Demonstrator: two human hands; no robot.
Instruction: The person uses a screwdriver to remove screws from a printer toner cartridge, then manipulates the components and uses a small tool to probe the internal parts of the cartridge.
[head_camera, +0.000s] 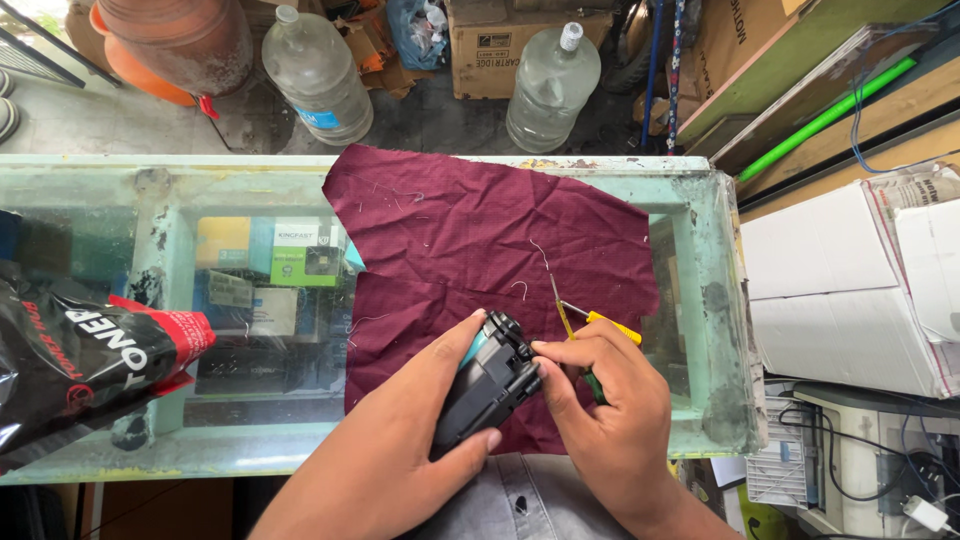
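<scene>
My left hand (420, 415) grips a black toner cartridge (490, 385) with a teal part, holding it tilted over a maroon cloth (470, 225) spread on a glass counter (200, 180). At the cartridge's near end, the thumb and fingers of my right hand (605, 400) pinch a small part. The same hand holds yellow-handled pliers (585, 320), and their metal tips (556, 295) point away from me over the cloth.
A black and red toner bag (80, 360) lies at the counter's left. Small boxes (300, 255) show under the glass. Two big water bottles (320, 75) stand beyond the counter. White boxes (840, 290) and cabled gear (870, 470) crowd the right.
</scene>
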